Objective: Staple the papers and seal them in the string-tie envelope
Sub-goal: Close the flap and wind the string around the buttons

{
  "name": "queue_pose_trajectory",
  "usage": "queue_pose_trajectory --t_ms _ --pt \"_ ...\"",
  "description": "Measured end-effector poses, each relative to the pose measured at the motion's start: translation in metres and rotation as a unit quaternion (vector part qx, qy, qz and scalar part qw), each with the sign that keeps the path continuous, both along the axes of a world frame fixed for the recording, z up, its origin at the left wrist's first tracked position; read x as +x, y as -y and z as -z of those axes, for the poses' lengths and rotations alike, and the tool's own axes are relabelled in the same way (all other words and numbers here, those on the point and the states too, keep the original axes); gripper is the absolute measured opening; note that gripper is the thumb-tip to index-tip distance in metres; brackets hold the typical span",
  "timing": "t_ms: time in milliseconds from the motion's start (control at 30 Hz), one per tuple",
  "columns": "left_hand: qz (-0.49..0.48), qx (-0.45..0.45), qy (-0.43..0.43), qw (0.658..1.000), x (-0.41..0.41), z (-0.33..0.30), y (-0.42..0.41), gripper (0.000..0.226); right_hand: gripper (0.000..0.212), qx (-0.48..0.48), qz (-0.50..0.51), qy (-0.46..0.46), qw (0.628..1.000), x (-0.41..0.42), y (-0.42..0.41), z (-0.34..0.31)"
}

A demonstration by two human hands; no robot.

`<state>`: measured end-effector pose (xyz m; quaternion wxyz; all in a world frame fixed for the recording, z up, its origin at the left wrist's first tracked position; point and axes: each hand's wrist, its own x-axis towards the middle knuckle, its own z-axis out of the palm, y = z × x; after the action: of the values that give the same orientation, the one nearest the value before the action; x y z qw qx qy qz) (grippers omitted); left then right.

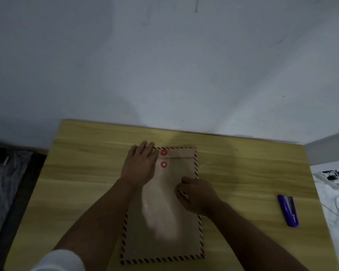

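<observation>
1. We see the brown string-tie envelope (164,218) lying flat on the wooden bench (86,173), its flap folded down at the far end and its striped red-and-dark border running round the edges.
2. Our left hand (140,165) lies flat on the envelope's far left corner, fingers straight and together, pressing the flap down; it covers that corner and part of the left border.
3. Our right hand (196,194) sits at the envelope's right edge with fingers curled. It seems to pinch something small there, but the fingertips are turned away and in shadow, so we cannot tell whether they hold the string.
4. Two red discs show beside the left hand: one on the flap (163,152), one on the body just below it (163,164). Whether any string is wound round them is too fine to make out.
5. A thin pale string (205,164) curls loose over the bench just off the envelope's right edge; its near end is lost behind the right hand.
6. The papers are not visible; we cannot say whether they are inside the envelope.
7. A purple stapler (288,210) lies well apart to the right, near the bench edge.
8. The scene is dim, and a pale glare blurs the envelope's middle.
</observation>
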<state>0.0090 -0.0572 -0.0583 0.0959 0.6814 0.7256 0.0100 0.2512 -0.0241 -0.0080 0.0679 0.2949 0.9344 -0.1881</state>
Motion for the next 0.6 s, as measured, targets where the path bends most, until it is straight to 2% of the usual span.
queue_pose_trajectory --t_ms 67,133,233,300,367,433,500,600 --pt "0.023 -0.033 -0.012 0.999 0.000 0.006 0.004 0.059 0.041 -0.016 -0.017 0.061 0.998 -0.002 0.006 -0.002" --pt "0.027 -0.029 -0.014 0.999 0.000 0.011 0.007 0.062 0.041 -0.042 -0.001 0.151 0.988 -0.007 0.009 -0.006" --pt "0.033 0.004 -0.020 0.999 -0.002 0.019 0.011 0.062 0.058 -0.044 0.070 0.262 0.962 -0.018 0.002 -0.016" --pt "0.034 0.036 -0.017 0.999 -0.005 0.025 0.012 0.061 0.061 -0.007 0.121 0.238 0.964 -0.031 -0.007 -0.020" --pt "0.031 0.061 -0.006 0.998 -0.007 0.030 0.013 0.060 0.044 0.008 0.181 0.145 0.973 -0.045 -0.012 -0.017" --pt "0.030 0.078 -0.001 0.997 -0.009 0.035 0.012 0.059 0.031 -0.031 0.250 0.056 0.966 -0.060 -0.015 -0.008" --pt "0.029 0.080 0.007 0.996 -0.011 0.039 0.011 0.058 0.029 -0.058 0.276 0.022 0.959 -0.071 -0.012 0.004" --pt "0.027 0.087 0.008 0.996 -0.014 0.043 0.012 0.058 0.016 -0.038 0.292 0.005 0.956 -0.076 -0.007 0.014"
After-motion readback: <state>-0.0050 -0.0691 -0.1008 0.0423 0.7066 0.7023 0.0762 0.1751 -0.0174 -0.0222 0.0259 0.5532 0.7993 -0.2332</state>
